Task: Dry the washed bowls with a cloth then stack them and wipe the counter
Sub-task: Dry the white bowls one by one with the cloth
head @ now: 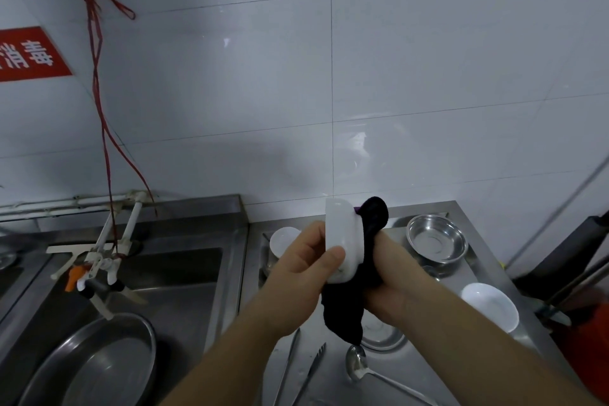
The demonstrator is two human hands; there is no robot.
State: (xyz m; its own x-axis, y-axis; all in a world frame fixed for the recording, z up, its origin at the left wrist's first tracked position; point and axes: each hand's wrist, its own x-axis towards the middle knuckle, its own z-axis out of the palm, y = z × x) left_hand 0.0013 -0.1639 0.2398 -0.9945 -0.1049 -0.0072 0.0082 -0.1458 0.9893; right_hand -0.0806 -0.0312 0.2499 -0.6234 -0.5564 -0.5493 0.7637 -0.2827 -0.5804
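Observation:
My left hand [304, 260] grips a white bowl [341, 234] held on its side above the steel counter [333, 369], thumb on its outer wall. My right hand [390, 277] holds a dark cloth [369, 260] pressed into the bowl; the cloth bunches above the rim and hangs below my hands. On the counter stand another white bowl [283, 241] at the back left, a steel bowl [436, 237] at the back right, and a white bowl [491, 310] at the right. A shallow steel dish [384, 336] lies partly hidden under the cloth.
Metal tongs [303, 369] and a steel ladle [357, 366] lie on the near counter. To the left is a sink [184, 273] with a tap [95, 267] and a large steel basin [95, 362]. Tiled wall behind; dark and red objects [583, 303] past the counter's right edge.

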